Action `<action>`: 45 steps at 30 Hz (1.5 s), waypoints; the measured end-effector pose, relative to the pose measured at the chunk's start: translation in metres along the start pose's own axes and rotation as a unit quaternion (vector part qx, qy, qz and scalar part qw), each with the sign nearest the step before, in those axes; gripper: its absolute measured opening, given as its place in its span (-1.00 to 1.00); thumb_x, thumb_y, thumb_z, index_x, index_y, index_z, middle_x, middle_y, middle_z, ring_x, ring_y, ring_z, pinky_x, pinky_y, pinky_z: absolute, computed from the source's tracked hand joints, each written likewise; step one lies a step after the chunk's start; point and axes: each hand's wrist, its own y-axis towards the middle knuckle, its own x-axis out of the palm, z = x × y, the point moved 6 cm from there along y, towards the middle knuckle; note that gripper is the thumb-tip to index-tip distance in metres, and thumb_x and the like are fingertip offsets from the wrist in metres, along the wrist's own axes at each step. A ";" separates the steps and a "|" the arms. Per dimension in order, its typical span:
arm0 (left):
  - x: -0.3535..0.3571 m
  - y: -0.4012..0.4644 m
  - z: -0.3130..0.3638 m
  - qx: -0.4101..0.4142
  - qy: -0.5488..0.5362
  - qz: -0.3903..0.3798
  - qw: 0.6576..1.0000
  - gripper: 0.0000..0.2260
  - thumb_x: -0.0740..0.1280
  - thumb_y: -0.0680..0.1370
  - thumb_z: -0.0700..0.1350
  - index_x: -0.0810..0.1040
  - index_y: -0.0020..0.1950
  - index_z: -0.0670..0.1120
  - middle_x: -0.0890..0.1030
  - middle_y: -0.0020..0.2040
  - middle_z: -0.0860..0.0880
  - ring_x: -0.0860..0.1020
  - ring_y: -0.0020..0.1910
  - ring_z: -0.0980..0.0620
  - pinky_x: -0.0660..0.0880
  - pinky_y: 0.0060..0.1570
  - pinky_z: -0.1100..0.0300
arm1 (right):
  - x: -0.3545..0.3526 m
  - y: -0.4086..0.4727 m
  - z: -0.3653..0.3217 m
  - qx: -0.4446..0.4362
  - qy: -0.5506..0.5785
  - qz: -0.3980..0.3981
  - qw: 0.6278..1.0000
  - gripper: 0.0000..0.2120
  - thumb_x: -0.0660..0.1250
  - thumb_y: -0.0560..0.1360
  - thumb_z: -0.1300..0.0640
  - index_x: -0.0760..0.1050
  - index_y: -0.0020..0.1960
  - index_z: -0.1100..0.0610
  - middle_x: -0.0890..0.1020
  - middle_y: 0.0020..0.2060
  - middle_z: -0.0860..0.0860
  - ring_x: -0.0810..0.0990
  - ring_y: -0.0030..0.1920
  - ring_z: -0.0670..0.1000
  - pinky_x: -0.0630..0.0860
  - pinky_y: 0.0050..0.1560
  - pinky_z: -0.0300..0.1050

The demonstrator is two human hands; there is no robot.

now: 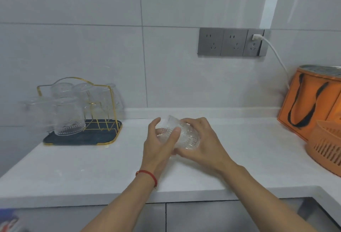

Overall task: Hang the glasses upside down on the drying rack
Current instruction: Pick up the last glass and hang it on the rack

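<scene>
A clear ribbed glass (182, 135) lies tilted on its side between both hands, just above the white counter (73, 167) at the middle. My left hand (159, 145) grips its left part, thumb across the front. My right hand (201, 141) wraps over its right, wider end. At the left stands the drying rack (112, 102), gold wire on a dark blue tray (83, 139). Several clear glasses hang upside down on the rack's pegs; the nearest glass (69, 115) reaches down to the tray.
An orange bag (310, 102) with black handles and an orange slotted basket (326, 143) crowd the right end of the counter. A white cable (276, 56) runs from the wall sockets (232, 42) down behind the bag. The counter's front edge turns a corner at the lower right.
</scene>
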 end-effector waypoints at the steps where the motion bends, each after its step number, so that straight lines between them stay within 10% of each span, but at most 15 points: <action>1: -0.012 0.000 -0.001 -0.021 -0.029 0.018 0.999 -0.30 0.44 0.28 0.36 0.44 0.37 0.17 0.57 0.21 -0.05 0.62 0.15 -0.01 0.64 0.03 0.01 | 0.009 0.000 -0.011 -0.016 -0.008 -0.020 1.000 -0.25 0.60 0.28 -0.27 0.40 0.39 -0.25 0.41 0.15 -0.24 0.51 0.20 -0.24 0.43 0.08 -0.46; 6: -0.070 0.000 -0.002 -0.061 -0.181 0.041 0.981 -0.46 0.52 0.37 0.09 0.58 0.26 -0.16 0.71 -0.03 -0.10 0.70 -0.14 -0.04 0.63 -0.28 0.02 | 0.048 0.005 -0.039 0.076 0.123 -0.106 0.984 -0.28 0.28 0.41 -0.53 0.28 0.47 -0.27 0.58 0.23 -0.16 0.67 0.08 -0.20 0.56 0.23 -0.09; 11: -0.121 -0.003 -0.002 -0.021 -0.168 0.021 0.985 -0.66 0.43 0.54 0.11 0.64 0.20 -0.08 0.70 0.03 -0.02 0.67 0.03 -0.04 0.66 -0.08 -0.03 | 0.077 0.020 -0.077 0.125 0.192 -0.083 0.970 -0.68 0.28 0.59 -0.29 0.45 0.29 -0.22 0.68 0.05 -0.03 0.76 -0.22 -0.04 0.60 0.22 0.17; 14: -0.165 -0.004 -0.003 0.043 0.069 0.094 0.992 -0.70 0.22 0.59 0.17 0.64 0.12 0.06 0.68 0.06 0.11 0.61 0.10 0.01 0.59 0.08 0.02 | 0.071 0.041 -0.106 0.092 0.134 -0.017 0.987 -0.62 0.31 0.61 -0.20 0.41 0.39 -0.18 0.59 0.19 0.04 0.72 -0.02 0.04 0.57 0.18 0.02; 19: -0.185 -0.003 -0.032 0.073 0.529 0.028 0.845 -0.55 0.21 0.59 0.14 0.48 0.42 -0.02 0.40 0.49 -0.03 0.28 0.50 -0.03 0.18 0.49 -0.04 | 0.055 0.095 -0.162 0.001 0.057 0.026 0.998 -0.42 0.36 0.56 -0.16 0.25 0.50 -0.09 0.53 0.25 0.07 0.59 0.15 0.06 0.44 0.11 -0.04; 30: -0.178 -0.004 -0.045 0.056 0.562 -0.042 0.824 -0.59 0.04 0.59 0.17 0.42 0.30 -0.01 0.41 0.39 -0.01 0.30 0.44 -0.04 0.07 0.51 -0.23 | 0.129 0.163 -0.214 -0.046 -0.091 -0.093 0.990 -0.37 0.43 0.44 0.01 0.27 0.43 0.07 0.60 0.01 0.08 0.57 0.03 0.13 0.57 0.03 0.07; 45: -0.177 -0.010 -0.035 0.106 0.578 -0.003 0.809 -0.67 0.07 0.56 0.14 0.50 0.06 -0.04 0.48 0.12 -0.03 0.37 0.18 -0.09 0.30 0.28 -0.06 | 0.163 0.160 -0.190 -0.020 -0.092 -0.128 0.987 -0.41 0.39 0.50 -0.06 0.32 0.46 0.06 0.54 0.34 0.14 0.48 0.32 0.19 0.52 0.23 0.14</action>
